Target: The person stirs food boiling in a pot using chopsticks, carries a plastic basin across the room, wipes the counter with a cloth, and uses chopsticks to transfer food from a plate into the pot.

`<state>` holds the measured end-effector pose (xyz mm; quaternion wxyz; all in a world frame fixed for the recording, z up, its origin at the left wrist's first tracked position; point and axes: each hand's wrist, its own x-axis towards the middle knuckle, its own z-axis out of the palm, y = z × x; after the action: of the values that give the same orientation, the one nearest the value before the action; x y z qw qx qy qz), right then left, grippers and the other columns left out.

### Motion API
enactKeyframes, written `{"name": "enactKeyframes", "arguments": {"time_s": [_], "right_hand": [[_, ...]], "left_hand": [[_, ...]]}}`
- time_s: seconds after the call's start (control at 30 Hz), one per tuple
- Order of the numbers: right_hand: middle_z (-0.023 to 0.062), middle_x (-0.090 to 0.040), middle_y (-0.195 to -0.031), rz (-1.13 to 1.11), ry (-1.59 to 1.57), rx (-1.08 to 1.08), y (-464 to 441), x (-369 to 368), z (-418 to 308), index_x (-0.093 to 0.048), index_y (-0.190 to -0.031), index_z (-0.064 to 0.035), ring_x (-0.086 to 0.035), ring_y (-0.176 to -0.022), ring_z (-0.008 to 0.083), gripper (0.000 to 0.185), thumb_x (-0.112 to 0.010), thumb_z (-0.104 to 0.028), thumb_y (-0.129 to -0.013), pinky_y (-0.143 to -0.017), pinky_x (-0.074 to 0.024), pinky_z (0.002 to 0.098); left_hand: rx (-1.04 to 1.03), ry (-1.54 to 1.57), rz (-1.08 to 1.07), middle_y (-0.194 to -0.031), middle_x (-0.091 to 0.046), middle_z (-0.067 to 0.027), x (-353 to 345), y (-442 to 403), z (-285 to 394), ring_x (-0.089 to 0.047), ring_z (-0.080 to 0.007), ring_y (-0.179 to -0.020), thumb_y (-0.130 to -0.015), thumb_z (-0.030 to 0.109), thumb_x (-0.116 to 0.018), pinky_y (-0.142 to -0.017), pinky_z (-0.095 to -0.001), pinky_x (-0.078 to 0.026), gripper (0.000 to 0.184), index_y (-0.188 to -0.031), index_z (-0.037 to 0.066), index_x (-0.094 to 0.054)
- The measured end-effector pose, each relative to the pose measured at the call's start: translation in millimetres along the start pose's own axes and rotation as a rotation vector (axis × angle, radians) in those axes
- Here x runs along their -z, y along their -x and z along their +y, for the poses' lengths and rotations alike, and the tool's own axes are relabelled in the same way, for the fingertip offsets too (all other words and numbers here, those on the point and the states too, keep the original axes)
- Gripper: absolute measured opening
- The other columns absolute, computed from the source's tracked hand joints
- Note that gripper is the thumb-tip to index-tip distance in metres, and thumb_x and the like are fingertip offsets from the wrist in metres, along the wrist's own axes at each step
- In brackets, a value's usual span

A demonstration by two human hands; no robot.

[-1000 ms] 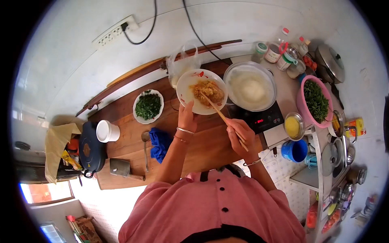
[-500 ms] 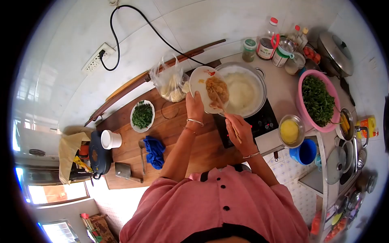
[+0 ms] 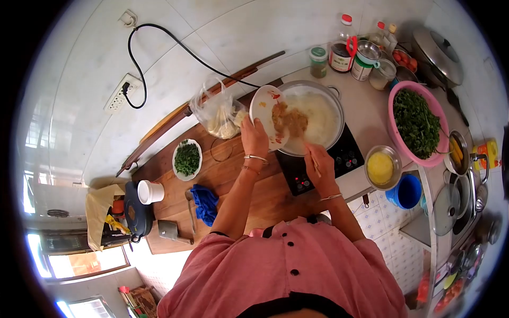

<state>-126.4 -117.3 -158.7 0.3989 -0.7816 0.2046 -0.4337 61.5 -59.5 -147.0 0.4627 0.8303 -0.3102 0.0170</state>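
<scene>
My left hand [image 3: 255, 139] grips the near edge of a white bowl [image 3: 261, 109], tilted to the right at the rim of a wide metal pot [image 3: 339, 127]. Brown chopped food [image 3: 291, 123] runs from the bowl into the pale, cloudy liquid [image 3: 321, 114] in the pot. My right hand [image 3: 321, 168] is closed around wooden chopsticks [image 3: 316, 161] near the pot's front rim; their tips are blurred by the food. Beneath the pot is a black induction cooker [image 3: 347, 153] with red lights.
A plate of chopped greens [image 3: 187, 159], a blue cloth [image 3: 204, 204], a cleaver [image 3: 168, 230] and a plastic bag [image 3: 220, 114] lie left. To the right are a pink basin of greens [image 3: 416, 124], a bowl of yellow food [image 3: 380, 168] and several bottles and jars [image 3: 342, 50].
The bowl has moved from beside the pot to its rim and tipped right. Brown food has slid out of it into the pot. My right hand has moved right with the chopsticks.
</scene>
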Motion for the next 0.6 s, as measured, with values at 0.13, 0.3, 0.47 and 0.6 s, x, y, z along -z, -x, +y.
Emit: {"name": "enactKeyframes", "arguments": {"time_s": [0.13, 0.3, 0.47, 0.6], "right_hand": [[0.0174, -0.061, -0.089, 0.07, 0.061, -0.061, -4, 12, 3, -0.059, -0.1, 0.0014, -0.061, -0.077, 0.0327, 0.016, -0.055, -0.003, -0.085, -0.067, -0.0493, 0.0341], [0.0171, -0.059, -0.087, 0.154, 0.007, -0.038, -15, 7, -28, -0.058, -0.098, -0.0002, -0.06, -0.075, 0.0336, 0.014, -0.054, -0.003, -0.085, -0.066, -0.049, 0.0355], [0.0163, -0.056, -0.091, -0.029, -0.013, 0.089, -7, -23, -48, -0.056, -0.1, -0.0024, -0.059, -0.073, 0.0345, 0.015, -0.055, -0.005, -0.085, -0.061, -0.0488, 0.0374], [0.0163, -0.056, -0.091, -0.017, 0.149, 0.007, 0, -17, -12, -0.055, -0.097, -0.0022, -0.059, -0.071, 0.0362, 0.012, -0.053, -0.009, -0.087, -0.061, -0.0485, 0.0393]], "left_hand": [[-0.031, -0.022, 0.048, -0.099, -0.051, -0.0263, 3, -4, 4, -0.047, -0.0435, -0.093, -0.091, 0.017, -0.044, -0.08, -0.0472, -0.038, 0.028, -0.108, -0.006, -0.046], [-0.059, -0.093, 0.071, -0.1, -0.052, -0.0254, 6, -5, 14, -0.048, -0.0426, -0.094, -0.091, 0.016, -0.044, -0.08, -0.0465, -0.039, 0.028, -0.109, -0.005, -0.047], [-0.045, -0.041, 0.046, -0.1, -0.052, -0.0242, 5, -2, 23, -0.048, -0.0416, -0.094, -0.091, 0.015, -0.044, -0.081, -0.0464, -0.038, 0.027, -0.111, -0.003, -0.047], [-0.071, -0.08, 0.05, -0.101, -0.052, -0.0242, 11, -3, 28, -0.048, -0.0414, -0.095, -0.091, 0.015, -0.043, -0.081, -0.0462, -0.038, 0.027, -0.112, -0.003, -0.046]]}}
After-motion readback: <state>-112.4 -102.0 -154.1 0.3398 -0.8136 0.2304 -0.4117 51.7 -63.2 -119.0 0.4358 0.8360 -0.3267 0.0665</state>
